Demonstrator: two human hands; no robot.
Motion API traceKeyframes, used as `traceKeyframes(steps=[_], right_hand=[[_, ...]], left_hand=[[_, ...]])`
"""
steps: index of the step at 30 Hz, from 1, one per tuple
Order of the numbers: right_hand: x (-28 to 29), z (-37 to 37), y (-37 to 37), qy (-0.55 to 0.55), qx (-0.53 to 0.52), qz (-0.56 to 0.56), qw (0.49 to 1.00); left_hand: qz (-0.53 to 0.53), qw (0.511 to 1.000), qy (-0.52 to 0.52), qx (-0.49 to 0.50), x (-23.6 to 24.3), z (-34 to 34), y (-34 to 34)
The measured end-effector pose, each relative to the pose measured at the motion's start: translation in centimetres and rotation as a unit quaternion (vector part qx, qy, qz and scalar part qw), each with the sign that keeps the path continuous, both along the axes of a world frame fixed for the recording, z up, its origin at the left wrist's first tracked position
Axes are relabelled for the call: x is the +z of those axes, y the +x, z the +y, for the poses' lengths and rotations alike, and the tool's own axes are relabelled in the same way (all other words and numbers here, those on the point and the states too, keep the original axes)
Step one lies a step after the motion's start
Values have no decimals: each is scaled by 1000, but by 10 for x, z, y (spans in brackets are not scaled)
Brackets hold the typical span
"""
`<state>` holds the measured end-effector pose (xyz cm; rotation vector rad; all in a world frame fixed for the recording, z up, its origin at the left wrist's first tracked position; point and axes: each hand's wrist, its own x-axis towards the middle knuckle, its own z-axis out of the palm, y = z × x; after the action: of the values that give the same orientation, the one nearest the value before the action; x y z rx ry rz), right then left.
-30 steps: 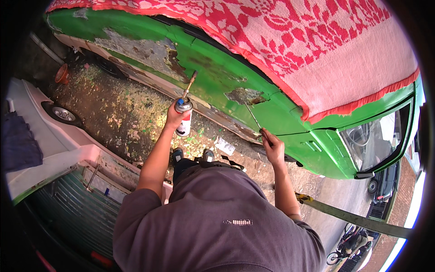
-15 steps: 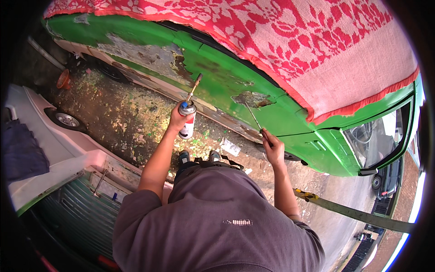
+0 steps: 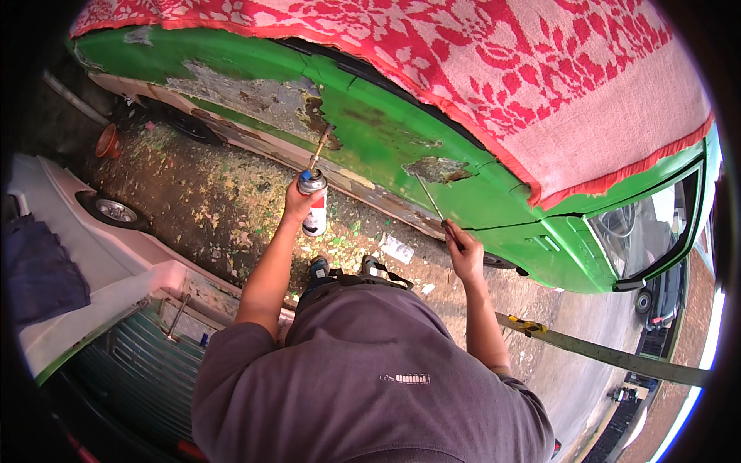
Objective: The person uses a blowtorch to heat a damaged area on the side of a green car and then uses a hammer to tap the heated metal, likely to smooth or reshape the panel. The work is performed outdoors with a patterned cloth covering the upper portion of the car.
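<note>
My left hand [image 3: 299, 202] is closed around a white and red gas canister [image 3: 315, 220] with a brass torch head [image 3: 320, 147] angled up toward the green vehicle's side [image 3: 363, 116]; I cannot make out a flame. My right hand [image 3: 463, 251] grips a thin metal rod tool [image 3: 432, 202], whose tip is at the lower-left edge of a rough patch of stripped, flaking paint [image 3: 440, 168]. A larger grey stripped area [image 3: 247, 92] lies further left on the same bodywork. A red and pink patterned towel [image 3: 587, 116] covers the upper part of the vehicle.
Behind me at lower left is a pale pink vehicle [image 3: 85, 239] with dark cloth [image 3: 42, 278] on it. Paint flakes litter the ground [image 3: 201, 193] near an orange container [image 3: 108, 141]. A long beam [image 3: 602, 351] crosses at right; a dark car [image 3: 656, 301] stands beyond.
The view has shifted slightly. The torch moved a little right, then back left. The rod's tip sits slightly further toward the left edge of the small patch; both grips are unchanged.
</note>
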<state>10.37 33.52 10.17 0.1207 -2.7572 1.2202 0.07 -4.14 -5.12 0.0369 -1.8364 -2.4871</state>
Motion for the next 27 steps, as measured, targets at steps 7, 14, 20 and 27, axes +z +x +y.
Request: traceKeyframes(steps=[7,14,20,27], right_hand=[[-1,-6,4,7,-7,7,1000],[-6,-5,8,11,-9,16,1000],[-8,-1,9,8,-13,30,999],[-5,4,10,6,-24,18,1000]], left_hand=[[-2,1000,-9,-13,1,-8,1],[-12,1000,-11,-26,-3,-6,3],[0,999,-10,-44,-1,5,-1],[-2,998,-36,-56,-2,19,-3]])
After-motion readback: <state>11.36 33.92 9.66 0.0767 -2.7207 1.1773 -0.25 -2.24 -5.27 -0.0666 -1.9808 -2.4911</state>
